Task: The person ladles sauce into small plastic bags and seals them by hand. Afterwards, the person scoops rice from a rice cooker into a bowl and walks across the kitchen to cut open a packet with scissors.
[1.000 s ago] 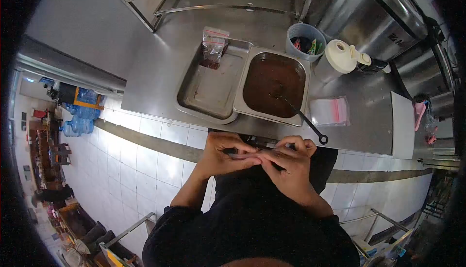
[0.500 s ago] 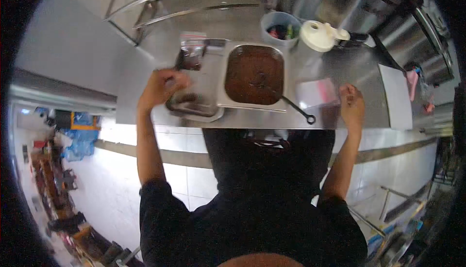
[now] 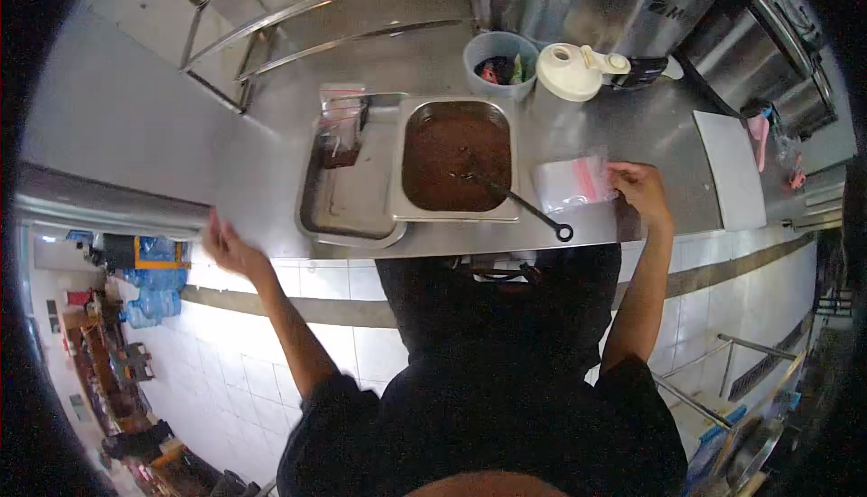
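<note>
My right hand [image 3: 643,194] pinches the edge of a stack of clear zip bags [image 3: 562,186] with pink strips, lying on the counter. At the counter's left front edge my left hand [image 3: 231,246] is slightly blurred, its fingers stretched out and nothing visible in them. Between the hands stands a steel pan [image 3: 513,154] of dark brown sauce [image 3: 452,149]. A black-handled ladle [image 3: 533,210] rests in it, its bowl sunk in the sauce. Left of it, a shallow steel tray [image 3: 352,203] holds filled zip bags [image 3: 341,140] at its far left corner.
Behind the pan stand a translucent tub [image 3: 502,54] with small packets in it and a cream-lidded jug [image 3: 569,72]. A white board [image 3: 727,172] lies at the right. A metal rack [image 3: 334,23] and large steel containers [image 3: 614,9] line the back of the counter [image 3: 632,122].
My left hand has moved away from the tray, leftward to the counter's edge. My right hand has come onto the zip bags' edge. The camera view has shifted slightly.
</note>
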The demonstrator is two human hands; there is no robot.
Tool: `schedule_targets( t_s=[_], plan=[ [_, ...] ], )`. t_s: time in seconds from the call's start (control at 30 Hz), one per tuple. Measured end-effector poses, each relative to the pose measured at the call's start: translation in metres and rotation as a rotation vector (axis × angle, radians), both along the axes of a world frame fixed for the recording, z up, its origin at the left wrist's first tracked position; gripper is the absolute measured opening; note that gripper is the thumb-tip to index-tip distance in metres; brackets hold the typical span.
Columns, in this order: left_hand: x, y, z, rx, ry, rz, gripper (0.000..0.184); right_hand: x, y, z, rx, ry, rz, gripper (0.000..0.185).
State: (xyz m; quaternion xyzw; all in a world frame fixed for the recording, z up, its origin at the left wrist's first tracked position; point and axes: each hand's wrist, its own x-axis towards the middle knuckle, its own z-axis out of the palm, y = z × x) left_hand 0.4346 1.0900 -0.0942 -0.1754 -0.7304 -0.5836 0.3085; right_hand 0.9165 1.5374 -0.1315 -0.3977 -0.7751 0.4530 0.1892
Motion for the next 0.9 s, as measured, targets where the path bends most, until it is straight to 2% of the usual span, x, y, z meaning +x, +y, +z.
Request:
schedule_targets(
  t_s=[0.03,0.07,0.1,0.13,0.23,0.3,0.37,0.4,0.43,0.5,0.53,0.63,0.83,0.9],
  plan=[
    [0.028,-0.036,-0.041,-0.023,-0.006,0.109,0.035,-0.007,-0.003,0.008,0.003,-0.025,0.013,0.018],
    [0.059,-0.066,-0.082,-0.314,-0.081,0.411,0.044,-0.011,-0.005,0.013,0.003,-0.052,0.029,0.018],
    [0.102,-0.088,-0.128,-0.408,-0.207,0.391,0.049,-0.015,-0.002,0.011,0.011,-0.054,0.011,0.017],
    [0.140,-0.122,-0.195,-0.420,-0.242,0.276,0.070,-0.019,0.003,0.004,0.017,-0.059,0.002,0.016],
    [0.261,-0.130,-0.223,-0.466,-1.008,-0.138,0.073,-0.021,0.004,-0.005,0.053,-0.108,-0.086,0.013],
    [0.304,-0.120,-0.226,-0.448,-1.484,-0.455,0.075,-0.021,-0.003,-0.002,0.075,-0.091,-0.156,0.011],
    [0.276,-0.132,-0.212,-0.794,-1.330,-0.568,0.064,-0.021,-0.014,0.006,0.092,-0.020,-0.194,0.010],
    [0.268,-0.118,-0.179,-0.869,-1.038,-0.642,0.051,-0.021,-0.012,0.005,0.109,-0.005,-0.143,0.011],
    [0.262,-0.117,-0.166,-0.745,-0.920,-0.694,0.038,-0.021,-0.013,0.002,0.120,0.012,-0.099,0.011],
    [0.244,-0.126,-0.181,-0.662,-1.090,-0.701,0.030,-0.021,-0.013,-0.006,0.119,-0.015,-0.075,0.013],
    [0.238,-0.112,-0.162,-0.610,-1.073,-0.764,0.027,-0.023,-0.010,-0.005,0.110,-0.065,-0.090,0.014],
    [0.227,-0.048,-0.122,-0.277,-1.076,-0.709,0.024,-0.017,-0.005,-0.013,0.169,-0.115,-0.137,0.018],
    [0.242,0.031,-0.080,-0.522,-0.812,-1.035,0.020,-0.021,-0.012,-0.005,0.240,-0.130,-0.041,0.020],
    [0.257,0.045,-0.072,-0.562,-0.765,-1.061,0.020,-0.026,-0.013,0.007,0.237,-0.160,-0.005,0.020]
  ],
)
